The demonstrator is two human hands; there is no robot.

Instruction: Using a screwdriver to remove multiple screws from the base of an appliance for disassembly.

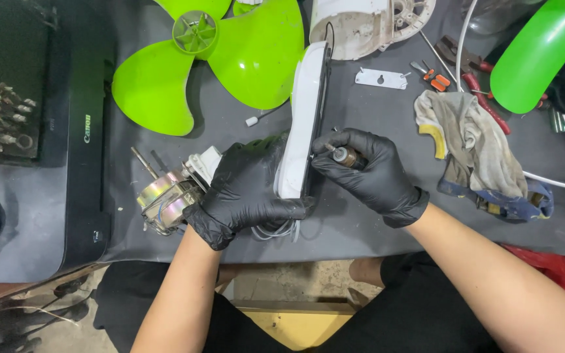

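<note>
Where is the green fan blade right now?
In the head view, the green fan blade lies top centre on the grey mat, above the left hand.

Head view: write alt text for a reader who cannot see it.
Two black-gloved hands work on a white plastic fan housing stood on edge: the left hand steadies it, the right hand presses a small screwdriver to its side. A green fan blade, a motor and a rag lie on the grey table.

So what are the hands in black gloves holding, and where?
Left hand grips the white cover at its lower end. Right hand holds a small screwdriver by its handle.
</note>
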